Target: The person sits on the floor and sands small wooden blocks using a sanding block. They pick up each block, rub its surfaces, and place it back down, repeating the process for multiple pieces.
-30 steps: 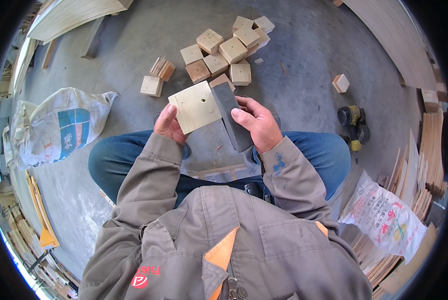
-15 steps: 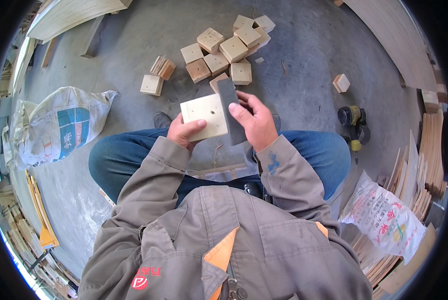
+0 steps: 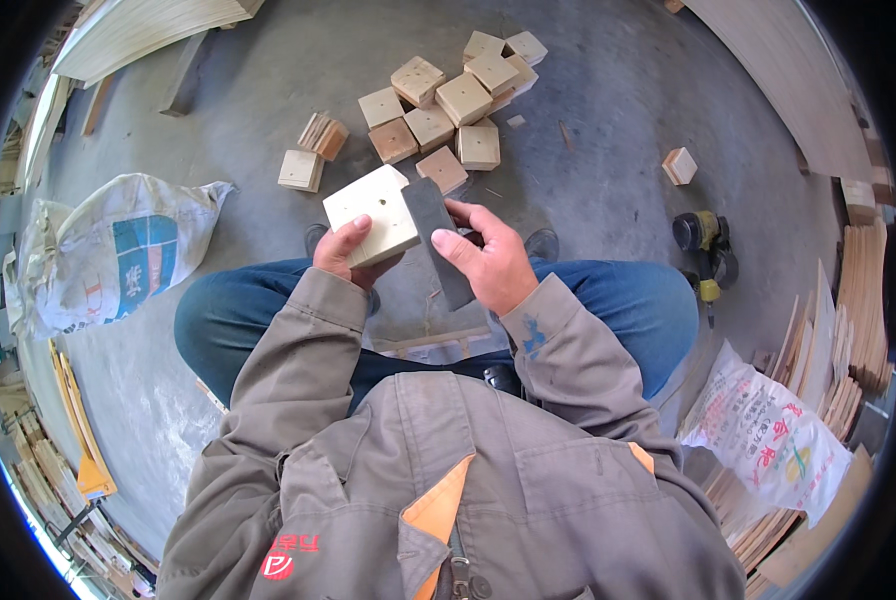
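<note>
My left hand (image 3: pixel 353 248) is closed round a pale square wooden block (image 3: pixel 368 212), its thumb on the top face, where a small dark hole shows. A long dark grey sanding block (image 3: pixel 436 240) is gripped in my right hand (image 3: pixel 490 254), thumb on the near face and fingers behind. It stands tilted along the right side of the wooden block, seemingly touching it. Beyond my hands, a pile of similar wooden blocks (image 3: pixel 464 99) lies on the floor, some with holes in their tops. Two more wooden blocks (image 3: pixel 300 170) sit to its left.
A yellow and black cordless drill (image 3: pixel 706 245) lies on the right, with a single block (image 3: pixel 679 167) beyond it. Sacks lie at left (image 3: pixel 148 240) and lower right (image 3: pixel 773 435). Stacked boards (image 3: pixel 861 290) line the right side; a yellow tool (image 3: pixel 90 440) is at lower left.
Both hands have moved left with the wooden block and the sanding block. The wooden block is turned and tilted, showing more of its right side. Both grips hold.
</note>
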{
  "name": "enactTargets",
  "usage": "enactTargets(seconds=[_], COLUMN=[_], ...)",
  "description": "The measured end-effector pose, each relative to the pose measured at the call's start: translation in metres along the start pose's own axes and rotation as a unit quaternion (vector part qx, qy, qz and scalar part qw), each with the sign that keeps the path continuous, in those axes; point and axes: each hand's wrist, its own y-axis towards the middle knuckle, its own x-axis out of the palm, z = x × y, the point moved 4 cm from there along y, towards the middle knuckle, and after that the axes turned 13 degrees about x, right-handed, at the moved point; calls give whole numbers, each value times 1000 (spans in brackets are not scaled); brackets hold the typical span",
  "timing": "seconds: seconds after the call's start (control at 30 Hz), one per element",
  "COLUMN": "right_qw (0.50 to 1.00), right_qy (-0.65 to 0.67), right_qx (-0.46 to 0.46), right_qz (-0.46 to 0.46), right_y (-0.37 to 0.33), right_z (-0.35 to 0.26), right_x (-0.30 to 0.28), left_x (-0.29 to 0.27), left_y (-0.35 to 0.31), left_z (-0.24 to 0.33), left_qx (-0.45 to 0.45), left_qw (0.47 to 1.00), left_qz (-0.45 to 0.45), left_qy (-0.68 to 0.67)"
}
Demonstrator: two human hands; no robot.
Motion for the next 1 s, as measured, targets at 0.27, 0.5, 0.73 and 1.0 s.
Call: enactTargets(seconds=[0.27, 0.5, 0.73, 1.0], right_qw=[991, 988, 968, 964], right_qy=[73, -127, -170, 77], right_qx=[9, -68, -79, -33], right_qz=[110, 46, 167, 254], right_y=[22, -20, 15, 26], right_z=[-9, -17, -27, -22], right_x=[-36, 2, -24, -76], left_x=[35, 10, 20, 47], left_y=[-15, -4, -11, -16], left_z=[-25, 9, -15, -4], left_qx=[-4, 33, -73, -36], left_qw=[993, 996, 991, 972], left_qz=[-102, 62, -79, -164], left_qy=[60, -60, -79, -164])
